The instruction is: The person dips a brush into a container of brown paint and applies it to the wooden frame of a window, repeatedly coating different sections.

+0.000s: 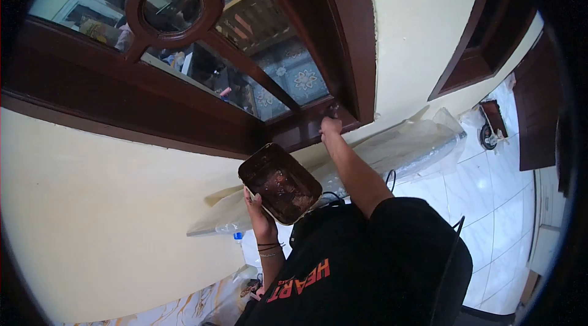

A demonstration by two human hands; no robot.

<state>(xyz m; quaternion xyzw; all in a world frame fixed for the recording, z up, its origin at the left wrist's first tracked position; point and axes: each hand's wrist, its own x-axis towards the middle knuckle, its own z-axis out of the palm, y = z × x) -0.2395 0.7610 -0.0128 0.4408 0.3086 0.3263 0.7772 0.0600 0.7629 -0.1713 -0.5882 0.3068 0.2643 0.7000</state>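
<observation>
A tray (pixel 280 182) with dark brown, glossy contents is held by my left hand (pixel 260 216) at its lower left rim. The thumb lies along the rim, and the other fingers are mostly under the tray. My right hand (pixel 331 128) is at the lower right corner of a dark brown wooden window frame (pixel 294 133), its fingers closed around something small and dark that I cannot make out. Glass panes sit in the frame above both hands.
A long ledge (pixel 422 148) covered in clear plastic runs below the window. A second brown frame (pixel 471 68) is on the wall to the right. White tiled floor (pixel 484 197) lies at the right, with a dark red tray (pixel 493 119) farther back.
</observation>
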